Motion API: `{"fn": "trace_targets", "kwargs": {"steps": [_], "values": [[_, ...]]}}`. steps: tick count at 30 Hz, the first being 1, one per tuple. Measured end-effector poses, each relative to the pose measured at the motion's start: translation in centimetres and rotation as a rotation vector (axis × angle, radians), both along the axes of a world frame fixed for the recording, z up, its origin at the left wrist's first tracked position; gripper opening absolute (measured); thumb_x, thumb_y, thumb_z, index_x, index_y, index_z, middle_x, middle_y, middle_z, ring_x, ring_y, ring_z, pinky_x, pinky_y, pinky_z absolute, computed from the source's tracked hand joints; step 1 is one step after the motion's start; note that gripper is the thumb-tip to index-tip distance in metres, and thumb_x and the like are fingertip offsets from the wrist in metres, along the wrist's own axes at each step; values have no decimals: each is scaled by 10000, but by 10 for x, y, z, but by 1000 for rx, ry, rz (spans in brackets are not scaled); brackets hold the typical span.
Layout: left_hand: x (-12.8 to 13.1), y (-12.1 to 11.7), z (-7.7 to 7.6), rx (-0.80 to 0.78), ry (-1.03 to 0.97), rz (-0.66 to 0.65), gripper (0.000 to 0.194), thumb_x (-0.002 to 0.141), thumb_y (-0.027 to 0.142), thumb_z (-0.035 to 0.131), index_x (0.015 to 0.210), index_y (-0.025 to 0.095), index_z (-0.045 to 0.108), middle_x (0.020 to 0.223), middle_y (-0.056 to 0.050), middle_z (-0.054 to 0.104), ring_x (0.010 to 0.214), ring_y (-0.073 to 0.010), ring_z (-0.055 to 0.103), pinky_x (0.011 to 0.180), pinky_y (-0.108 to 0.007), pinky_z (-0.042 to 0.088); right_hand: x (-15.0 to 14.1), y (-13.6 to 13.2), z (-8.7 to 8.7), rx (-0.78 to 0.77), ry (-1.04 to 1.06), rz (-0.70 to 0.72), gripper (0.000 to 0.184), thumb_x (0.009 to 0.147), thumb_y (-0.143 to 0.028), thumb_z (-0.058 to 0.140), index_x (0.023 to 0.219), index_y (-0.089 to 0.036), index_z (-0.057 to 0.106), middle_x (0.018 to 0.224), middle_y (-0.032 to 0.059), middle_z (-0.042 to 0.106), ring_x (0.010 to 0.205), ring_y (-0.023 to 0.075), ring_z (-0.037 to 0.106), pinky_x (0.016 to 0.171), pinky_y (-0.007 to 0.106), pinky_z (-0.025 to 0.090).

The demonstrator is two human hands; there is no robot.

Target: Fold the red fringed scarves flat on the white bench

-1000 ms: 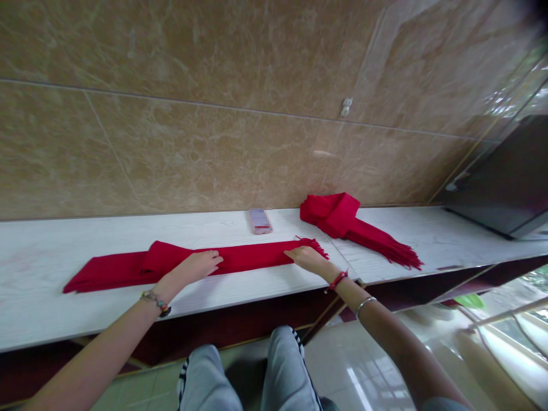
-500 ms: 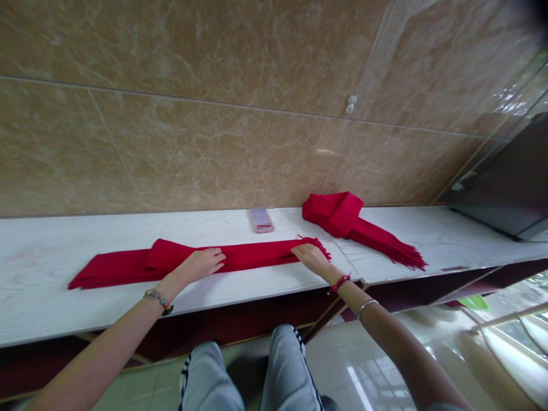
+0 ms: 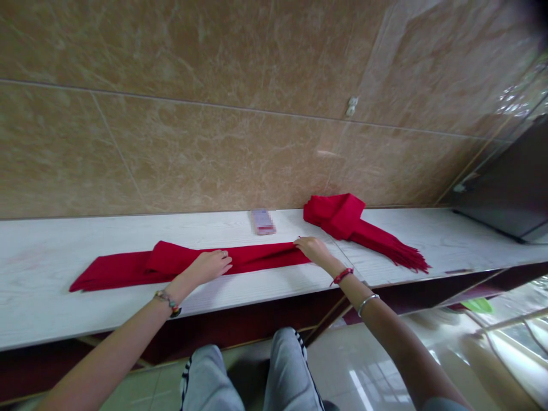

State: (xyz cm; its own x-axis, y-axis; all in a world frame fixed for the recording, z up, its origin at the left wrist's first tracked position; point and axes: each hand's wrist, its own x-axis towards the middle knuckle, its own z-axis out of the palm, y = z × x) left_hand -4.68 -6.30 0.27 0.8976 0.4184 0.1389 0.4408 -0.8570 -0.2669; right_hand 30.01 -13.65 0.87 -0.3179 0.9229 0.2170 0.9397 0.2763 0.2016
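Observation:
A long red scarf [image 3: 265, 257] lies stretched lengthwise along the white counter, folded narrow, with a thicker turned-over part at its left. My left hand [image 3: 213, 265] rests on the scarf's middle, its fingers bent and closed on the cloth. At the scarf's right end my right hand [image 3: 314, 251] pinches the upper edge and covers most of the fringe. A crease runs through the cloth between both hands. Behind and to the right sits a second red scarf [image 3: 338, 214], looped over itself, its fringe spread toward the right; neither hand touches it.
A phone-like item [image 3: 263, 221], blurred out, lies behind the scarf. The white counter [image 3: 38, 314] backs onto a brown marbled tile wall [image 3: 205, 154] and has open shelves below. A dark grey box-shaped appliance [image 3: 505, 177] stands at the far right.
My right hand has shifted from the scarf's near part to its far edge, drawing the cloth there and covering the fringe. My left hand has slid slightly right.

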Motion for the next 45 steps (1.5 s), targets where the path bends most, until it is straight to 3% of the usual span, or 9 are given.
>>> {"fn": "trace_targets", "kwargs": {"steps": [8, 14, 17, 23, 29, 33, 37, 41, 45], "values": [[29, -11, 16, 38, -25, 77, 206, 842, 52, 431, 945, 134, 589, 893, -91, 605, 824, -188, 579, 671, -282, 470, 3, 2, 15, 73, -46, 62, 198, 854, -101, 437, 927, -134, 617, 886, 98, 655, 813, 181, 586, 755, 279, 410], [18, -16, 1, 22, 20, 18, 235, 830, 34, 451, 988, 150, 580, 960, -88, 580, 910, -184, 551, 705, -258, 468, 11, -24, -19, 133, -64, 242, 211, 877, -122, 415, 856, -138, 625, 852, 83, 633, 792, 179, 544, 755, 302, 386], [17, -15, -4, 34, 29, -8, 216, 823, 33, 460, 962, 145, 581, 956, -88, 574, 938, -194, 535, 745, -272, 465, 16, -31, -33, 144, -55, 239, 235, 882, -115, 398, 839, -143, 627, 802, 68, 621, 746, 169, 530, 725, 299, 381], [19, -9, -4, 18, -25, -59, 217, 819, 27, 464, 952, 161, 571, 955, -80, 571, 935, -182, 525, 763, -273, 455, 21, -27, -27, 205, -46, 253, 252, 884, -121, 391, 774, -145, 617, 783, 67, 602, 742, 168, 506, 714, 289, 373], [17, -8, -14, -54, -26, -82, 304, 784, -19, 458, 963, 196, 579, 993, -69, 586, 964, -180, 533, 781, -279, 445, 20, -28, -39, 176, -40, 264, 231, 859, -95, 415, 742, -149, 607, 754, 59, 605, 719, 170, 510, 707, 297, 383], [19, -7, -1, -162, -25, -110, 383, 732, -25, 471, 1023, 202, 574, 1093, -69, 566, 1006, -188, 527, 840, -301, 420, 30, -28, -41, 124, 72, 205, 235, 831, -60, 415, 869, -149, 628, 887, 75, 634, 837, 180, 539, 784, 312, 394], [41, -8, 10, -304, -110, -107, 282, 851, 209, 447, 1113, 190, 548, 1228, -81, 503, 1108, -188, 474, 945, -308, 351, 39, -23, -34, 63, 140, 79, 338, 813, -53, 406, 1074, -161, 591, 1067, 77, 617, 988, 182, 525, 867, 323, 381], [67, -6, -8, -362, -129, -33, 461, 907, 426, 321, 1329, 241, 356, 1427, -73, 289, 1307, -233, 231, 1039, -393, 205, 42, -20, -22, -41, 18, -22, 353, 828, -101, 430, 1144, -188, 561, 1092, 86, 603, 998, 200, 518, 846, 325, 383], [72, -2, -27, -426, -84, -5, 489, 909, 480, 261, 1367, 308, 268, 1456, -34, 220, 1336, -235, 147, 1055, -453, 93, 63, -28, -8, -81, -115, -219, 321, 855, -123, 390, 1089, -199, 596, 976, 115, 613, 928, 233, 530, 773, 347, 402]]}}
